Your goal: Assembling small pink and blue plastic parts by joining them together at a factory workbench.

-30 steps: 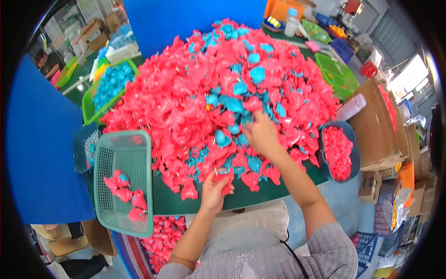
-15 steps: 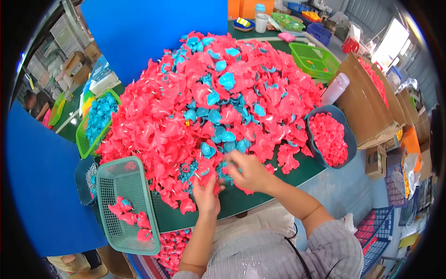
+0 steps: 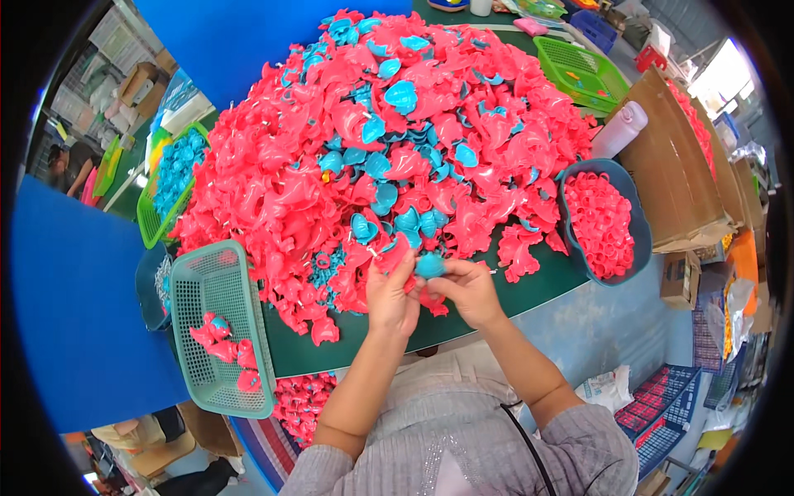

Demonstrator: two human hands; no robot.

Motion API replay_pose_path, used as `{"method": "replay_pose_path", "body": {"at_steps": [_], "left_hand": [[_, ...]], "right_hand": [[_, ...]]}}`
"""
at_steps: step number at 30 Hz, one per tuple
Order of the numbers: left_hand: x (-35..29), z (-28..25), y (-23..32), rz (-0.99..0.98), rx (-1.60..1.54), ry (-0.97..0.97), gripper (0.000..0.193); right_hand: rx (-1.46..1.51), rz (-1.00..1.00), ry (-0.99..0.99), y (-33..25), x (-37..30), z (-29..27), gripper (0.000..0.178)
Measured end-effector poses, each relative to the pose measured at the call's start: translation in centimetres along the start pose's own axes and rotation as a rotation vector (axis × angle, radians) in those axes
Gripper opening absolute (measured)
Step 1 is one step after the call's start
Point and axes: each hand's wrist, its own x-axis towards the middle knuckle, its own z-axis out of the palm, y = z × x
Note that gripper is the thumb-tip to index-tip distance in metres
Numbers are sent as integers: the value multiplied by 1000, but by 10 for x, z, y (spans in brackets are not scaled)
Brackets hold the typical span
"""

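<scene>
My left hand point(image 3: 392, 299) is closed round a pink plastic part point(image 3: 394, 253), fingertips and thumb pinching it. Close beside it, my right hand point(image 3: 469, 291) grips a blue rounded plastic shell point(image 3: 429, 265) between thumb and fingers. The two hands nearly meet, just above the table's front edge. In front of them rises a big heap of pink plastic parts point(image 3: 281, 182) with blue shells point(image 3: 401, 97) scattered through it. Small blue rings point(image 3: 329, 269) lie at the heap's near side. Where the two held parts come together, my fingers hide the detail.
At the left stands a pale green basket point(image 3: 266, 364) with several pink-and-blue pieces inside. Behind it are a bin of small metallic parts point(image 3: 163, 281) and a green basket of blue shells point(image 3: 178, 178). A bin of pink rings point(image 3: 597, 223), a bottle point(image 3: 620, 130) and a cardboard box point(image 3: 674, 178) flank the right.
My right hand has come away from the heap with a blue shell and is now beside my left hand. The left hand has shifted slightly up and right. The whole view has tilted a little.
</scene>
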Motion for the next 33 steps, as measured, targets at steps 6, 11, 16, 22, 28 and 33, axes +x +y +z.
{"method": "replay_pose_path", "body": {"at_steps": [6, 11, 16, 22, 28, 33], "left_hand": [[-5, 6, 4, 64, 139, -103, 30], [-5, 2, -1, -102, -187, -253, 49], [-6, -7, -1, -169, -169, -297, 50], [-12, -12, 0, -168, -201, -225, 51], [-21, -7, 9, -182, -262, -239, 50], [-22, -9, 9, -209, -323, -264, 49]], "right_hand": [[-219, -184, -2, -28, -5, 4, 10], [-970, -494, 2, -29, 4, 20, 8], [-877, -439, 5, -20, 4, 18, 10], [-1064, -498, -56, -24, 5, 30, 10], [-1080, -501, -60, -24, 3, 33, 10], [-1162, -540, -51, -28, 0, 38, 9]]}}
